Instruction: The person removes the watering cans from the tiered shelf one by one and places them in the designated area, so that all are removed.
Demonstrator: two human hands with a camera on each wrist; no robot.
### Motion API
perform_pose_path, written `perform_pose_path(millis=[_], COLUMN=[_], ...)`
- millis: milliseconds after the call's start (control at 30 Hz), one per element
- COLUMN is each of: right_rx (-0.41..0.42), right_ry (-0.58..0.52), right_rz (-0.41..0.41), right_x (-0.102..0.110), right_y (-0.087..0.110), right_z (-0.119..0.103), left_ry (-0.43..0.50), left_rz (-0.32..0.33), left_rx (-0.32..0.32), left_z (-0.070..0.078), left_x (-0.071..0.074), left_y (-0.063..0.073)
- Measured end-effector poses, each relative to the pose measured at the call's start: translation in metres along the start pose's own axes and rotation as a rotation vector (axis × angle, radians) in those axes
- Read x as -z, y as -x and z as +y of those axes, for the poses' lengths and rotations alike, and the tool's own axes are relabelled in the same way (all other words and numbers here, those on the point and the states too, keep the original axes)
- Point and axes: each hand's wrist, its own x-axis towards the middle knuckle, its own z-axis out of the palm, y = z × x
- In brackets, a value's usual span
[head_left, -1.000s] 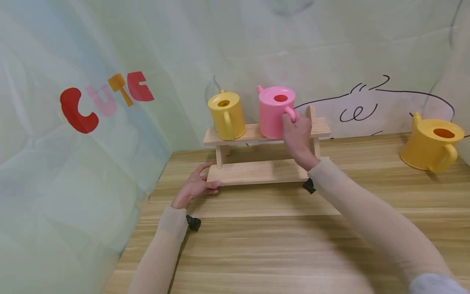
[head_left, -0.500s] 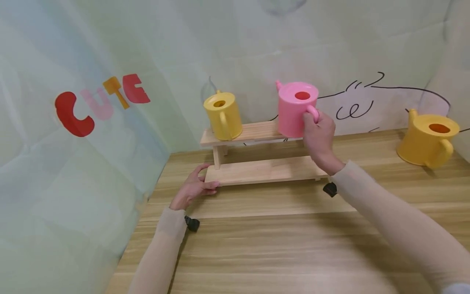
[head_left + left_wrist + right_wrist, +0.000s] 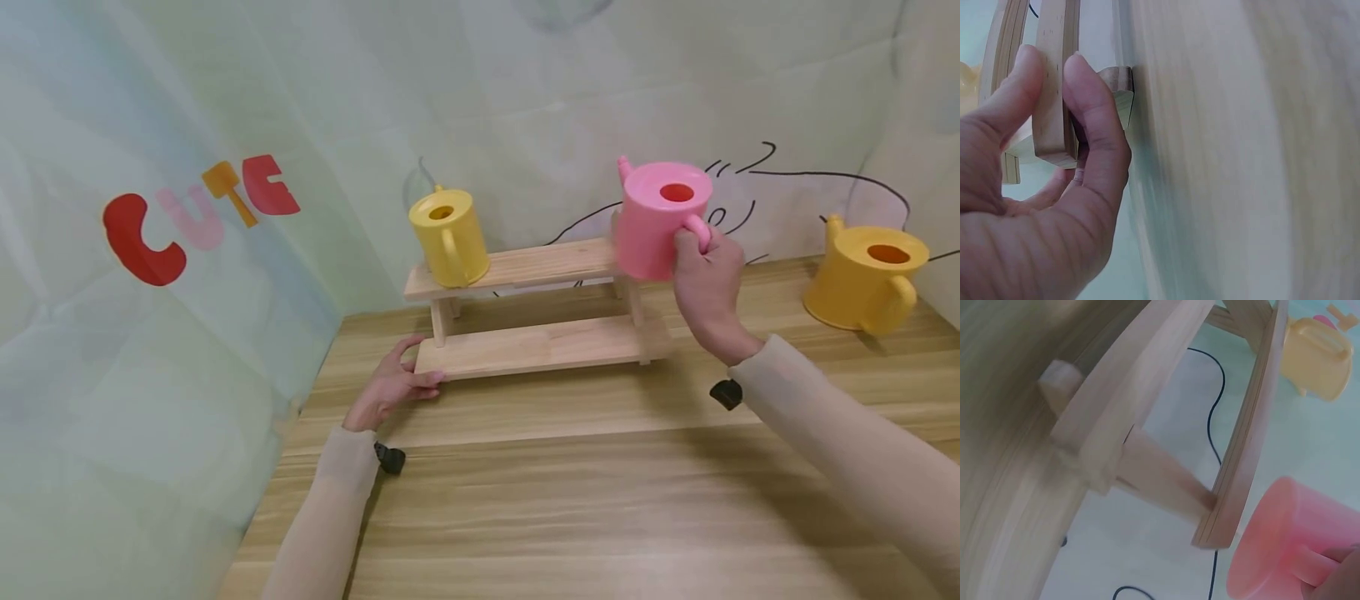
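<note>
My right hand (image 3: 708,287) grips the handle of a pink watering can (image 3: 651,229), held in the air at the right end of a two-tier wooden shelf (image 3: 540,346). In the right wrist view the can (image 3: 1272,544) is apart from the upper board (image 3: 1244,444). My left hand (image 3: 393,383) pinches the left end of the lower board, thumb on one face and fingers on the other, as the left wrist view shows on the board's end (image 3: 1054,112). On the upper tier's left end stands a yellow watering can (image 3: 453,246).
A second, deeper yellow watering can (image 3: 855,279) stands on the wood-grain table (image 3: 525,500) at the far right. Behind the shelf hangs a pale printed cloth (image 3: 487,100) with line drawings. The word CUTE (image 3: 202,217) shows on the left side.
My right hand has carried the pink watering can off the upper tier and to the right, past the shelf's right end. My left hand stays on the lower board. The view has shifted slightly.
</note>
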Motion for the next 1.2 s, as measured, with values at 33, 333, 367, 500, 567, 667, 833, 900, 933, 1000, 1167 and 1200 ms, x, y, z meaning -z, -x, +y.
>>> perform_pose_path(millis=[33, 333, 367, 500, 567, 667, 833, 900, 933, 1000, 1167, 1200], right_rx=[0.000, -0.058, -0.067, -0.101, -0.116, -0.129, -0.187, -0.211, -0.217, -0.232, -0.234, -0.234], right_ry=[0.003, 0.134, 0.137, 0.132, 0.134, 0.131, 0.131, 0.146, 0.150, 0.157, 0.206, 0.228], right_rz=[0.003, 0.074, 0.086, 0.129, 0.147, 0.171, 0.181, 0.183, 0.191, 0.194, 0.223, 0.232], right_x=[0.003, 0.033, 0.036, 0.048, 0.055, 0.063, 0.076, 0.082, 0.084, 0.090, 0.100, 0.102], right_y=[-0.001, -0.007, -0.008, -0.013, -0.015, -0.017, -0.022, -0.025, -0.026, -0.028, -0.030, -0.030], right_z=[0.001, 0.017, 0.019, 0.028, 0.033, 0.039, 0.046, 0.049, 0.051, 0.055, 0.064, 0.066], left_ry=[0.000, -0.012, -0.012, -0.012, -0.012, -0.006, 0.004, 0.004, 0.004, -0.002, -0.010, -0.009], left_rz=[-0.001, 0.000, 0.001, -0.001, -0.002, -0.006, -0.006, -0.001, 0.000, 0.001, -0.002, -0.003], left_rx=[-0.001, 0.001, 0.001, -0.004, -0.003, 0.002, 0.005, 0.002, 0.000, -0.002, -0.005, -0.006], left_z=[0.001, 0.001, 0.001, 0.002, 0.002, 0.002, 0.001, 0.002, 0.002, 0.002, 0.002, 0.001], left_x=[0.000, 0.000, 0.000, 0.001, 0.001, 0.000, 0.000, 0.000, 0.000, 0.000, -0.001, -0.001], left_y=[0.000, -0.001, -0.001, -0.001, 0.000, 0.000, 0.000, 0.000, 0.000, 0.000, 0.001, 0.001])
